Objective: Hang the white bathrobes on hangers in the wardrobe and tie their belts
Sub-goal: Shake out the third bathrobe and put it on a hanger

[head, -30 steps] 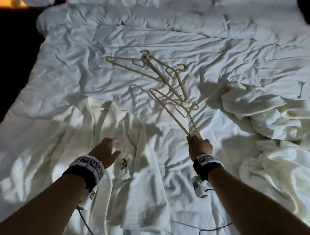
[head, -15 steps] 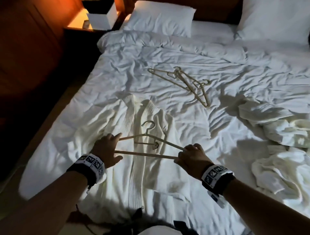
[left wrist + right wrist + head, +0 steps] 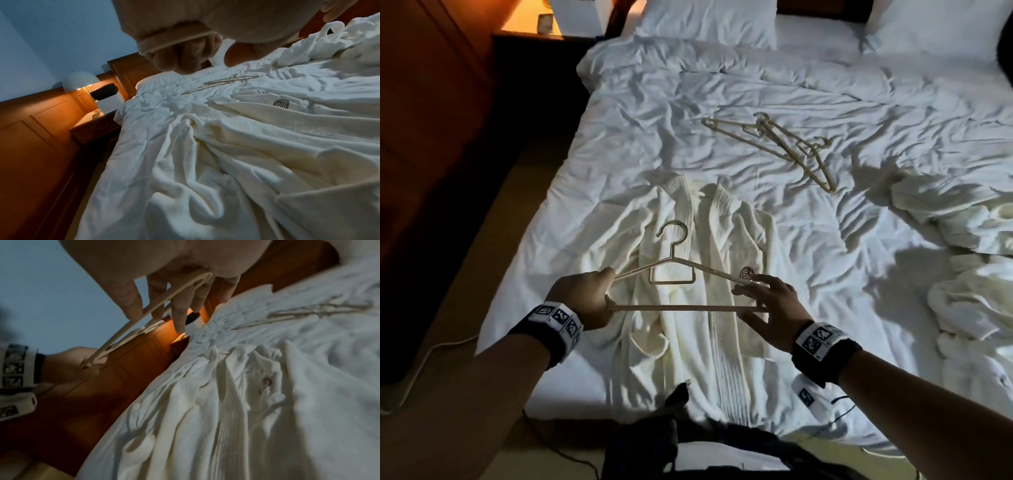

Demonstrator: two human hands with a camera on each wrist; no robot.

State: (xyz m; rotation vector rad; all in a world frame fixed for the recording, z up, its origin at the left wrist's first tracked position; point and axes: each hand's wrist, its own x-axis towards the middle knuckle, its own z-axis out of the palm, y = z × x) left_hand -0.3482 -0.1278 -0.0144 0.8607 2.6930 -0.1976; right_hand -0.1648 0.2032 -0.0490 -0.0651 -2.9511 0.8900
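Note:
A white bathrobe (image 3: 709, 342) lies spread face up on the bed, its collar pointing away from me and a dark logo on the chest. Above it hovers a thin gold hanger (image 3: 688, 307), hook pointing away. My left hand (image 3: 589, 294) grips the hanger's left end with curled fingers (image 3: 180, 53). My right hand (image 3: 767, 301) is at the hanger's right end with its fingers (image 3: 179, 313) straight and spread. The hanger's end (image 3: 144, 311) runs between thumb and fingers against the palm.
Several more gold hangers (image 3: 784, 144) lie further up the bed (image 3: 722, 85). More white bathrobes (image 3: 969, 301) are heaped at the right. A nightstand (image 3: 534, 41) with a lit lamp (image 3: 81, 80) and wood panelling (image 3: 431, 137) stand left; a cable (image 3: 424, 356) crosses the floor.
My right hand lifted one hanger off the pile and brought it over the robe. My left hand took its left end, and the right fingers have since straightened.

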